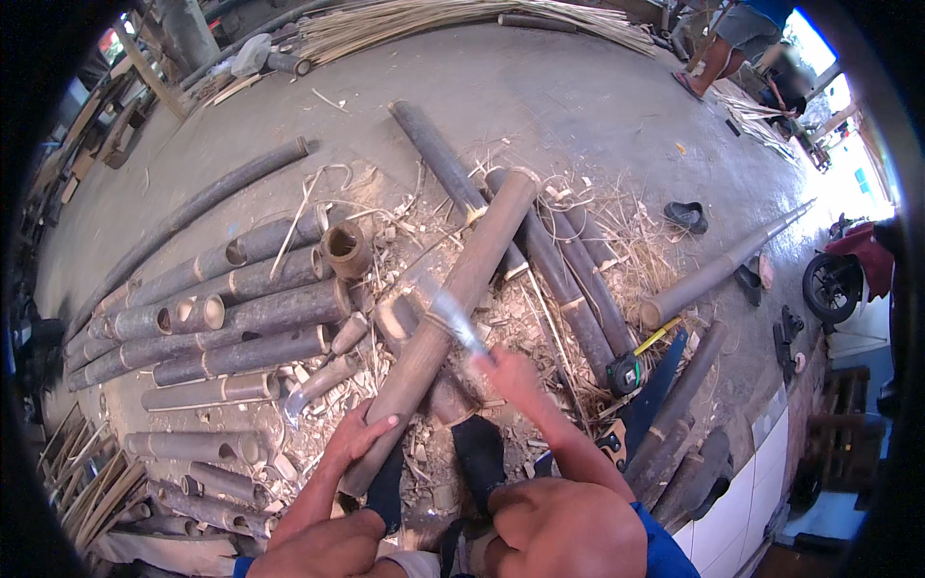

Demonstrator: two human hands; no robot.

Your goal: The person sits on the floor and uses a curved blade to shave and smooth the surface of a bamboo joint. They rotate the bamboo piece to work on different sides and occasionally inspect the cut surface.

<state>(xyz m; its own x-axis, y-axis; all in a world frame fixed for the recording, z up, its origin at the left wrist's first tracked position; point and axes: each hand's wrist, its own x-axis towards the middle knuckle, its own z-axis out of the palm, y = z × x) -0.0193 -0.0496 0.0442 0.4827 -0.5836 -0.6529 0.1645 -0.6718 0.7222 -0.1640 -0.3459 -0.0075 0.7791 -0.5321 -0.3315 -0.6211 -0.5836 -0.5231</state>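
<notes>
A thick brown bamboo pole (482,255) slopes up and away from between my legs, propped over a short bamboo block (448,395). My left hand (358,435) grips its lower end, the thumb lying on top. My right hand (511,376) is closed round the handle of a knife (461,326), its pale blade blurred by motion and lying across the pole's middle. The handle is hidden in my fist. Beside the pole on the left, a curved-blade tool with a wooden handle (328,378) rests on the wood chips.
Cut bamboo lengths (241,332) lie in rows at left; more poles (568,279) lie right of the work. A tape measure (624,374) and a handsaw (655,390) are by my right arm. Sandals (686,216) and a motorbike wheel (832,288) stand farther right. Another person (737,43) is far right.
</notes>
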